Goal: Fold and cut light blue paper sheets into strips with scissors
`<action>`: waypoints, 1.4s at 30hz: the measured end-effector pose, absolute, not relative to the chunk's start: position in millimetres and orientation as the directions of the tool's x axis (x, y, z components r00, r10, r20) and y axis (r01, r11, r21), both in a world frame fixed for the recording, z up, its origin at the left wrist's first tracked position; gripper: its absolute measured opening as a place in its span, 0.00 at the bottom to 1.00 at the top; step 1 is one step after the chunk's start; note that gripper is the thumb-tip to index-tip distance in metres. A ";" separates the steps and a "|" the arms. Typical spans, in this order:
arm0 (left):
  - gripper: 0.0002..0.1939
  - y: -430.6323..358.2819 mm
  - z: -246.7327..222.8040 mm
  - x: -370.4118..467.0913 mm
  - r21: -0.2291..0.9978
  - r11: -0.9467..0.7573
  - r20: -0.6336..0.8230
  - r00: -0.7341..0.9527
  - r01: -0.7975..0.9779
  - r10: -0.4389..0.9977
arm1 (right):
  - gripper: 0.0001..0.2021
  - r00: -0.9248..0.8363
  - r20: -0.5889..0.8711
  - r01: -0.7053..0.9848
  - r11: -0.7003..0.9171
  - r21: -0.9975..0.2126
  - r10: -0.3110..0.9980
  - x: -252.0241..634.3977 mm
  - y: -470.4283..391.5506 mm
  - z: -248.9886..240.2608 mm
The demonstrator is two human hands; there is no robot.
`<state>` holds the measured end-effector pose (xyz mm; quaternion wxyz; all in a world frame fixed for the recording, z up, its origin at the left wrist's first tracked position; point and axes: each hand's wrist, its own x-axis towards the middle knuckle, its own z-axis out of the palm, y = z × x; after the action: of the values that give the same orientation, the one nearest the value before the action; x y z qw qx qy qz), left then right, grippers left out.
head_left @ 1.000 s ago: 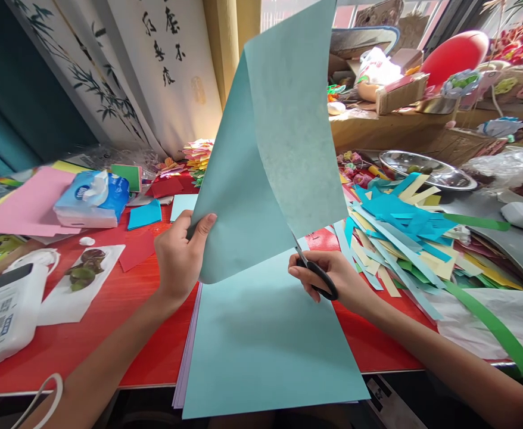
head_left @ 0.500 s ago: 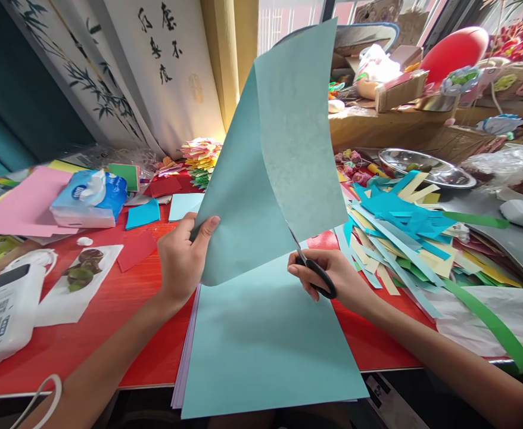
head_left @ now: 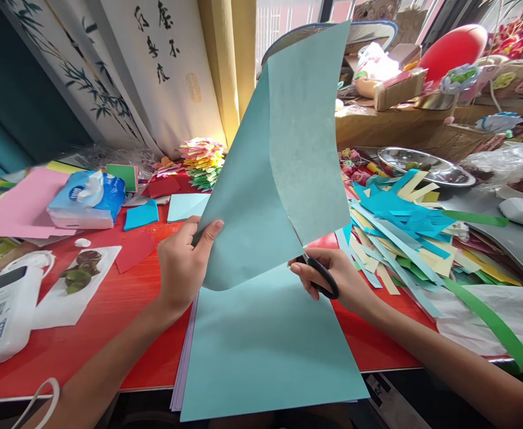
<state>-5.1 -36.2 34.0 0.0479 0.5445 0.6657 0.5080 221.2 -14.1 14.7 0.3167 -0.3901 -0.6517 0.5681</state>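
A pale blue-green sheet of paper (head_left: 243, 196) is held up in front of me, curved, with its right part (head_left: 308, 137) bending away along a line. My left hand (head_left: 185, 256) pinches its lower left edge, thumb on the near face. My right hand (head_left: 319, 274) is closed round the black handles of the scissors (head_left: 326, 279). The scissors' blades lie at the sheet's lower edge, where a cut runs upward. Below lies a stack of paper (head_left: 270, 357), blue-green on top and lilac sheets beneath, overhanging the table's front edge.
Cut paper strips (head_left: 404, 220) heap up on the right beside a metal bowl (head_left: 426, 167). On the red table (head_left: 140, 333) at left are a tissue pack (head_left: 87, 199), pink paper (head_left: 24, 202) and a white device (head_left: 6, 316). Folded paper flowers (head_left: 202, 161) stand behind.
The held sheet has shifted slightly to the right and its right part tilts a little more. Both hands keep their grip, and the scissors have barely moved.
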 end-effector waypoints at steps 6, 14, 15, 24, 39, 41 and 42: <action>0.24 -38.3 38.8 -4.1 0.726 -0.103 0.486 -0.401 0.680 0.777 | 0.13 -0.495 -0.052 0.124 0.011 -0.992 0.867 220.7 -15.5 15.2; 0.22 -42.2 41.4 -0.9 0.706 -0.123 0.512 -0.383 0.697 0.769 | 0.21 -0.466 -0.044 0.115 0.011 -0.993 0.883 221.5 -20.7 23.5; 0.21 -42.3 41.4 -0.7 0.706 -0.120 0.511 -0.384 0.698 0.769 | 0.21 -0.466 -0.042 0.117 0.014 -0.993 0.884 221.9 -20.9 23.8; 0.20 -41.0 39.6 -1.5 0.686 -0.111 0.522 -0.380 0.719 0.763 | 0.19 -0.473 -0.045 0.142 0.026 -0.990 0.880 222.0 -19.2 23.4; 0.23 -41.1 39.5 -1.4 0.679 -0.118 0.493 -0.330 0.725 0.805 | 0.20 -0.505 -0.087 0.150 -0.011 -0.989 0.858 223.8 -15.3 22.7; 0.24 -41.6 40.3 -0.3 0.673 -0.132 0.488 -0.303 0.728 0.819 | 0.21 -0.511 -0.089 0.147 -0.015 -0.989 0.855 224.3 -15.1 23.7; 0.24 -41.8 40.5 0.3 0.674 -0.137 0.485 -0.296 0.726 0.823 | 0.21 -0.509 -0.088 0.149 -0.013 -0.989 0.856 224.4 -15.2 24.3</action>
<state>0.3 -41.8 40.5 0.0518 0.5912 0.6549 0.4679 224.4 -15.2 24.3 0.2990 -0.3952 -0.6358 0.5917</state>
